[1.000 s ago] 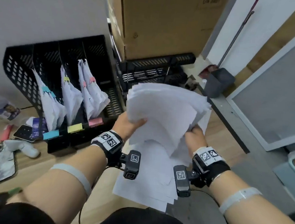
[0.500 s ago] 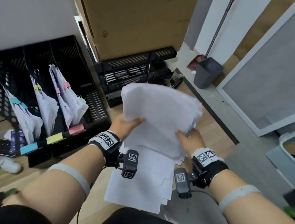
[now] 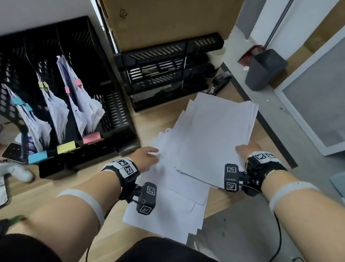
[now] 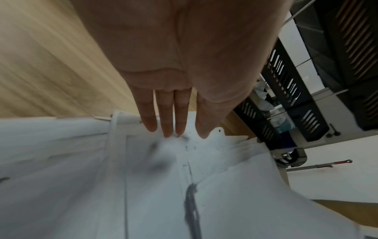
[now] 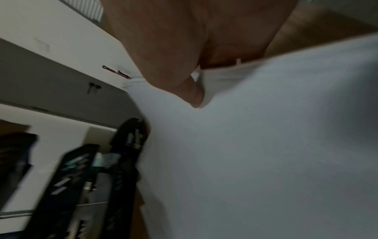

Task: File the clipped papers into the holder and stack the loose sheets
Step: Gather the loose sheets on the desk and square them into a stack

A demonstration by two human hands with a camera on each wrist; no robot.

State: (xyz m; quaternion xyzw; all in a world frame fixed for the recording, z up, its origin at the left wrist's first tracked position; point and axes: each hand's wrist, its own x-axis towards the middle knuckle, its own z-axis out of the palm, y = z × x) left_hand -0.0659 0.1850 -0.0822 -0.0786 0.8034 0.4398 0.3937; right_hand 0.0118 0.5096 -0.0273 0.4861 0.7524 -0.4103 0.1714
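Observation:
A thick sheaf of loose white sheets (image 3: 212,138) lies tilted low over more loose sheets (image 3: 171,209) spread on the wooden desk. My right hand (image 3: 245,151) grips the sheaf's right edge, with the thumb (image 5: 192,97) pressed on top. My left hand (image 3: 148,156) is flat at the left edge, and its straight fingertips (image 4: 167,129) touch the fanned sheets. The black mesh holder (image 3: 115,105) stands at the left. It holds clipped bundles with a blue clip (image 3: 20,102), a yellow clip (image 3: 43,85) and pink clips (image 3: 76,82).
A black tiered letter tray (image 3: 168,68) stands behind the sheets, under a large cardboard box (image 3: 166,12). A stapler (image 3: 220,83) lies at the tray's right end. The desk edge runs close on the right, with a grey bin (image 3: 265,70) on the floor beyond. A white controller (image 3: 17,170) lies left.
The sheaf has come down from in front of me toward the sheets on the desk. My left hand has released its grip and now lies flat on the edges.

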